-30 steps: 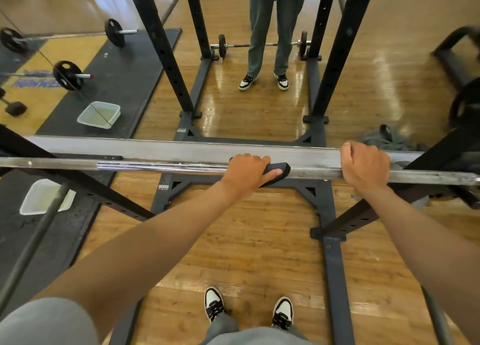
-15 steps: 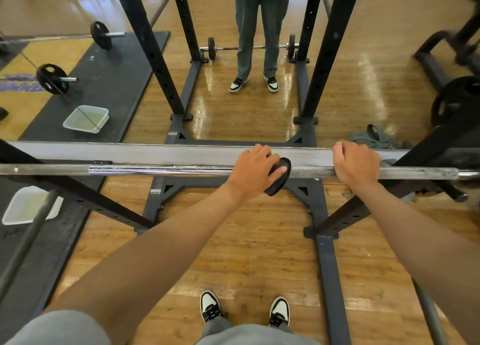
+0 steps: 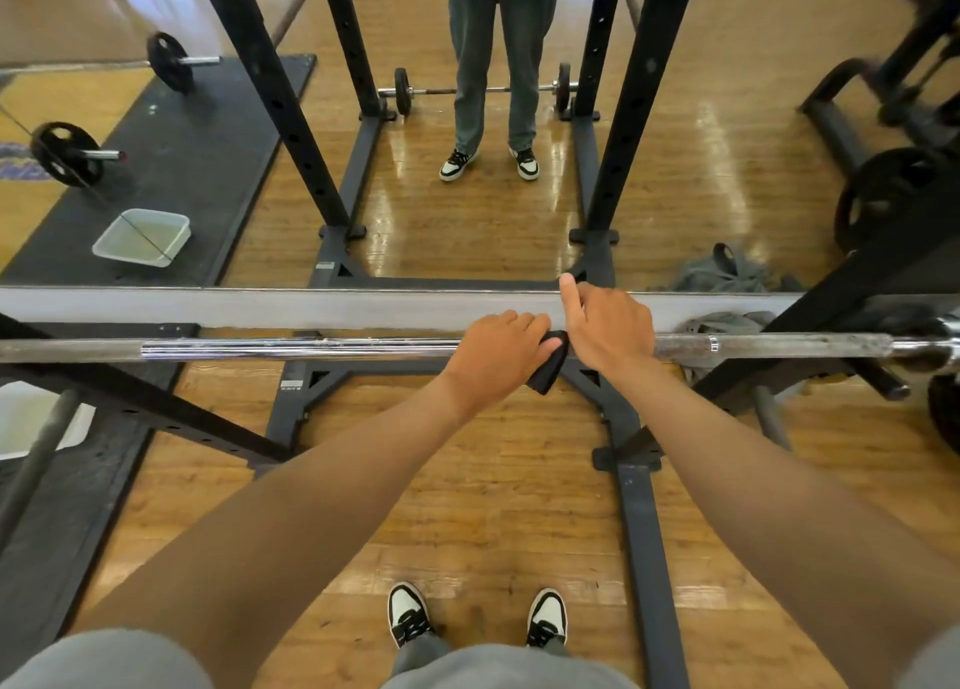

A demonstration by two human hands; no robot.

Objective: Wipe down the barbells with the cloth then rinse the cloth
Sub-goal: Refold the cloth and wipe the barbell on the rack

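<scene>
A long steel barbell [image 3: 291, 348] lies across the rack at waist height, in front of a mirror. My left hand [image 3: 496, 358] grips a black cloth [image 3: 548, 371] that is wrapped over the bar, and the cloth's end hangs below it. My right hand [image 3: 610, 330] lies over the bar right beside it. Its thumb side touches the cloth, its index finger points up, and its other fingers are curled over the bar. Right of my hands the bar looks dull and spotted.
A white tub [image 3: 31, 421] stands on the black mat at my left, and its reflection [image 3: 141, 236] shows water in it. Black rack legs [image 3: 641, 527] run across the wooden floor by my feet. A grey bag [image 3: 727, 325] lies beyond the bar. Weight plates [image 3: 893, 195] stand at the right.
My right hand has slid left along the bar until it meets the cloth, and its index finger has lifted. My left hand and the cloth have moved slightly right.
</scene>
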